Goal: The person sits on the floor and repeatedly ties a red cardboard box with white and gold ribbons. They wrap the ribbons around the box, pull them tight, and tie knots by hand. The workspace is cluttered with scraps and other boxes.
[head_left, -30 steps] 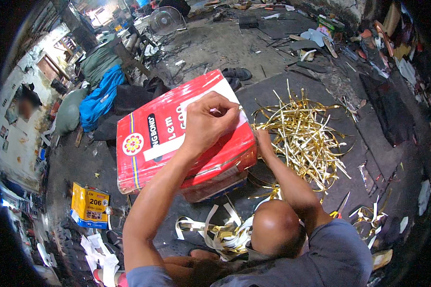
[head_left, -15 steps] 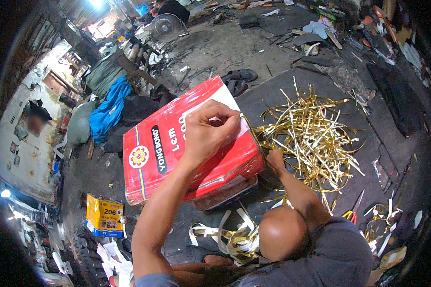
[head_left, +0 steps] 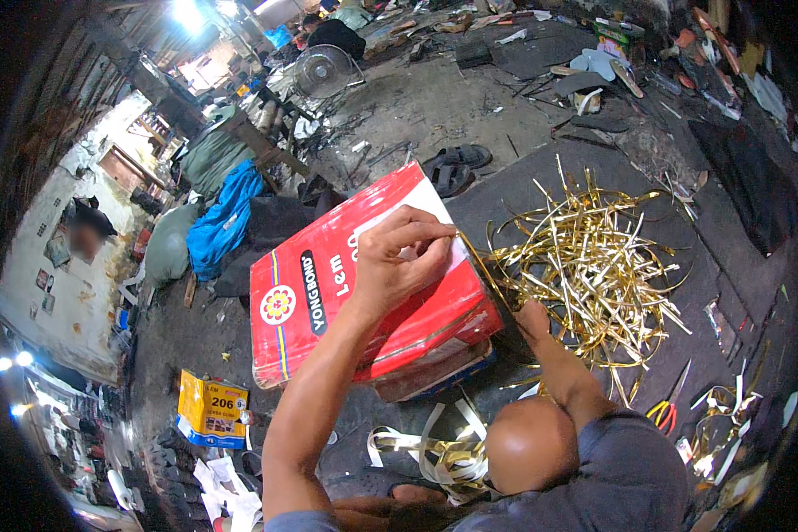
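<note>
A red carton (head_left: 399,341) with a yellow-and-blue stripe and a flower emblem stands tilted in front of me. My left hand (head_left: 403,262) rests over its top, thumb and forefinger pinched at the right edge; whatever they pinch is too small to make out. Just past that edge, low on the right side, my right hand (head_left: 530,321) is closed, its fingertips partly hidden in shadow. Beyond it lies a loose heap of shiny gold and white strips (head_left: 594,266). More gold and white strips (head_left: 448,448) are gathered beside my bent knee (head_left: 532,443).
Scissors with orange-yellow handles (head_left: 662,412) lie at the right, near another bunch of strips (head_left: 723,426). A yellow-and-blue packet (head_left: 213,410) is at the left. Dark sandals (head_left: 458,168) sit behind the carton; a blue cloth (head_left: 224,222) and a fan (head_left: 321,73) are farther back.
The whole view has shifted, so the scene sits slightly lower and farther right. My left hand keeps its pinch at the carton's edge, and my right hand stays beside it.
</note>
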`<move>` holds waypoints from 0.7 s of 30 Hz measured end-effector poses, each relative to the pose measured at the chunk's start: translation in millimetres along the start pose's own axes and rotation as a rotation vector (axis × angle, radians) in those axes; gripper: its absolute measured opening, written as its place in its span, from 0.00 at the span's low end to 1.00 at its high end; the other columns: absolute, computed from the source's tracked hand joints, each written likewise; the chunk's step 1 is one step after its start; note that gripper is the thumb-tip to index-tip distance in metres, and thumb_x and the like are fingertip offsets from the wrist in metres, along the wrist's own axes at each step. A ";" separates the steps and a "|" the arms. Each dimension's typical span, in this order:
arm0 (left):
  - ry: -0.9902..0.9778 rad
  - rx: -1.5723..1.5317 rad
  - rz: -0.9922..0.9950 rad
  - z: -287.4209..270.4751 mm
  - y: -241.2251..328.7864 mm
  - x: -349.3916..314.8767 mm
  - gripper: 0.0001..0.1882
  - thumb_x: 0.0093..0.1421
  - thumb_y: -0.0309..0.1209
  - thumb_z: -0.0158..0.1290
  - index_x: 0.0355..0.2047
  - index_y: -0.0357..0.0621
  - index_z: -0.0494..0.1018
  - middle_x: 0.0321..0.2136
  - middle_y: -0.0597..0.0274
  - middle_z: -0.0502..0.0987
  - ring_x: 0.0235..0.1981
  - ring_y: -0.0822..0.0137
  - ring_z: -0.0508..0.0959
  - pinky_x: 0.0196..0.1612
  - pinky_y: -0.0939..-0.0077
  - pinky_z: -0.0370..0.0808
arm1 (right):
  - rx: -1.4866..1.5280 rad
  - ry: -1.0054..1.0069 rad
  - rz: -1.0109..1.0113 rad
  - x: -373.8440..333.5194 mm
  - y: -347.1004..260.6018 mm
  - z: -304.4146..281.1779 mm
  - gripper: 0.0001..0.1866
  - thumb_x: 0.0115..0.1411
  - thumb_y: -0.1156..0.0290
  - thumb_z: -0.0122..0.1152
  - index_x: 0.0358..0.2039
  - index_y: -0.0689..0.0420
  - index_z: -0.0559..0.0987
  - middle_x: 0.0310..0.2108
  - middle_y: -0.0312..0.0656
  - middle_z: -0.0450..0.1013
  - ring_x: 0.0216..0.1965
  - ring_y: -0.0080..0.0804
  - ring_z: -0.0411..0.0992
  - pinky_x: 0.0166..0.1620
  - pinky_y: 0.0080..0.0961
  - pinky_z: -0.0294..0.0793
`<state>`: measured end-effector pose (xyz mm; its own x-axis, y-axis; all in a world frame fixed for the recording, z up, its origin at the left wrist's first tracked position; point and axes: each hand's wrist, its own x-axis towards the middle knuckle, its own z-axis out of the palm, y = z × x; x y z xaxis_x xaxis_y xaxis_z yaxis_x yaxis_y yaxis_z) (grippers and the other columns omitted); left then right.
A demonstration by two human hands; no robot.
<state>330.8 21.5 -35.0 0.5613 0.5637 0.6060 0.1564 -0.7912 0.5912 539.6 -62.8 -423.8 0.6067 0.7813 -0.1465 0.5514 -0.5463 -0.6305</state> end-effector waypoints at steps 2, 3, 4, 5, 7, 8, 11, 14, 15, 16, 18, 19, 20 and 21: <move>-0.025 0.065 0.112 -3.8 -3.4 0.4 0.08 0.58 0.20 0.63 0.37 0.42 0.86 0.32 0.62 0.82 0.28 0.74 0.80 0.31 0.80 0.77 | -0.014 0.009 0.004 -1.1 -2.1 -2.3 0.15 0.61 0.65 0.58 0.36 0.66 0.83 0.41 0.63 0.81 0.44 0.60 0.81 0.48 0.53 0.81; -0.034 0.091 0.165 -3.9 -3.7 0.8 0.09 0.58 0.20 0.62 0.38 0.43 0.86 0.33 0.62 0.82 0.28 0.73 0.80 0.30 0.80 0.77 | -0.031 0.001 0.016 -1.3 1.2 -3.7 0.15 0.61 0.65 0.58 0.36 0.66 0.83 0.42 0.63 0.81 0.45 0.60 0.81 0.48 0.53 0.81; -0.040 0.094 0.179 -4.3 -3.9 0.6 0.09 0.58 0.20 0.63 0.39 0.43 0.86 0.34 0.62 0.82 0.28 0.73 0.81 0.31 0.79 0.78 | -0.062 -0.011 0.042 2.6 3.0 -5.6 0.16 0.62 0.64 0.57 0.38 0.65 0.83 0.43 0.62 0.81 0.45 0.60 0.81 0.48 0.53 0.81; -0.046 0.097 0.193 -5.0 -4.0 0.4 0.10 0.58 0.20 0.63 0.40 0.43 0.86 0.34 0.62 0.82 0.28 0.72 0.81 0.31 0.78 0.79 | -0.093 -0.025 0.067 5.4 4.9 -7.0 0.16 0.63 0.63 0.56 0.39 0.64 0.83 0.44 0.61 0.81 0.45 0.59 0.81 0.49 0.54 0.81; -0.065 0.134 0.222 -7.1 -4.4 0.0 0.11 0.58 0.21 0.63 0.41 0.43 0.85 0.35 0.61 0.82 0.29 0.71 0.81 0.32 0.76 0.80 | -0.155 -0.065 0.084 9.3 9.4 -13.2 0.18 0.65 0.62 0.55 0.42 0.64 0.83 0.44 0.60 0.81 0.46 0.59 0.81 0.49 0.53 0.81; -0.079 0.168 0.239 -9.2 -5.0 0.1 0.11 0.58 0.21 0.63 0.41 0.43 0.85 0.35 0.61 0.82 0.29 0.70 0.82 0.32 0.75 0.80 | -0.184 -0.090 0.076 10.6 12.1 -16.8 0.18 0.66 0.61 0.54 0.43 0.64 0.82 0.44 0.60 0.81 0.46 0.58 0.81 0.49 0.53 0.81; -0.085 0.164 0.259 -10.4 -6.1 1.9 0.11 0.58 0.20 0.64 0.41 0.43 0.85 0.35 0.60 0.82 0.30 0.68 0.83 0.33 0.74 0.81 | -0.230 -0.070 0.053 9.5 8.1 -23.8 0.19 0.68 0.61 0.52 0.44 0.63 0.82 0.43 0.57 0.82 0.45 0.57 0.82 0.48 0.52 0.81; -0.060 0.148 0.267 -13.1 -6.8 -0.8 0.11 0.57 0.21 0.64 0.41 0.42 0.85 0.35 0.59 0.82 0.31 0.65 0.83 0.33 0.73 0.82 | -0.264 -0.047 -0.011 10.0 7.5 -27.0 0.19 0.68 0.58 0.53 0.41 0.62 0.83 0.42 0.56 0.82 0.44 0.57 0.82 0.48 0.52 0.81; -0.053 0.136 0.278 -11.4 -6.5 1.4 0.11 0.57 0.21 0.64 0.41 0.41 0.85 0.35 0.59 0.82 0.32 0.64 0.84 0.34 0.73 0.82 | -0.274 0.008 0.010 19.7 18.8 -21.8 0.20 0.68 0.56 0.54 0.40 0.61 0.84 0.41 0.56 0.82 0.43 0.57 0.82 0.47 0.53 0.81; -0.062 0.121 0.265 -11.7 -7.2 -0.5 0.10 0.56 0.21 0.65 0.40 0.40 0.84 0.35 0.58 0.82 0.32 0.64 0.84 0.34 0.73 0.82 | -0.292 0.044 0.024 21.2 27.1 -16.7 0.21 0.67 0.55 0.55 0.39 0.61 0.84 0.41 0.55 0.82 0.43 0.57 0.82 0.47 0.53 0.81; -0.056 0.123 0.251 -18.0 -18.5 -8.5 0.09 0.57 0.21 0.64 0.39 0.40 0.84 0.34 0.56 0.82 0.33 0.61 0.84 0.35 0.71 0.82 | -0.371 -0.042 -0.037 17.5 20.4 -18.4 0.18 0.68 0.61 0.50 0.44 0.63 0.79 0.41 0.59 0.81 0.44 0.59 0.81 0.47 0.54 0.81; -0.039 0.183 0.282 -22.9 -20.5 -13.2 0.08 0.57 0.22 0.64 0.39 0.40 0.84 0.34 0.56 0.82 0.33 0.60 0.84 0.35 0.71 0.82 | -0.398 -0.118 -0.082 7.0 0.3 -31.6 0.17 0.68 0.68 0.45 0.49 0.66 0.74 0.43 0.63 0.80 0.45 0.62 0.81 0.49 0.56 0.80; -0.025 0.172 0.307 -16.2 -14.8 -5.1 0.08 0.57 0.22 0.65 0.38 0.41 0.84 0.33 0.54 0.82 0.33 0.58 0.84 0.36 0.69 0.81 | -0.398 -0.021 -0.124 29.9 33.0 -19.1 0.17 0.68 0.68 0.44 0.50 0.65 0.74 0.44 0.62 0.80 0.45 0.62 0.80 0.49 0.55 0.80; -0.013 0.124 0.353 -7.8 -18.8 1.6 0.07 0.58 0.24 0.64 0.38 0.41 0.84 0.32 0.53 0.82 0.32 0.58 0.83 0.36 0.68 0.81 | -0.408 0.059 -0.157 44.2 77.9 -3.9 0.18 0.68 0.68 0.43 0.51 0.64 0.74 0.44 0.60 0.80 0.45 0.62 0.80 0.48 0.55 0.81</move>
<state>322.5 39.2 -41.0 0.6081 0.2483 0.7541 0.0477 -0.9596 0.2774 611.5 -72.0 -476.3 0.5223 0.8525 -0.0219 0.8136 -0.5058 -0.2869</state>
